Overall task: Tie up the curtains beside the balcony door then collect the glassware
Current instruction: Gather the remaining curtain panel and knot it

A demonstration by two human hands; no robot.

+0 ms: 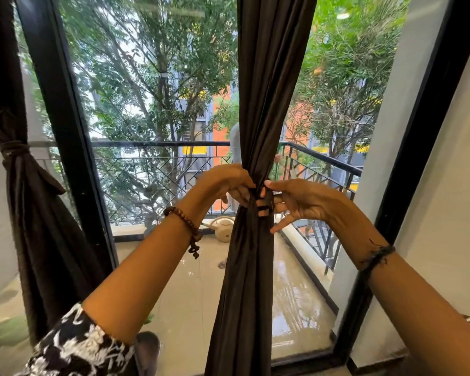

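The dark brown curtain (255, 104) hangs straight down in front of the glass balcony door (152, 104), its long axis vertical, gathered to a narrow waist between the two hands and flaring out again below them. A dark tie-back band (265, 203) crosses the gathered cloth at that waist, running roughly level. The left hand (225, 183) comes in from the left side and its curled fingers grip the bunched fabric and the band's end. The right hand (296, 202) meets it from the other side, thumb and forefinger pinching the band against the cloth while the remaining fingers spread loosely downward. The two hands nearly touch across the curtain.

A beaded bracelet (186, 226) sits on the left wrist, a dark thread band (377, 256) on the right wrist.

Well to the left of the left hand, a second curtain (25, 199) hangs already knotted with its own tie (14, 149). Beyond the hands, behind the glass, a pale watering can (223, 227) stands on the wet balcony floor (296, 299) near the black railing (160, 143); what it holds cannot be seen.
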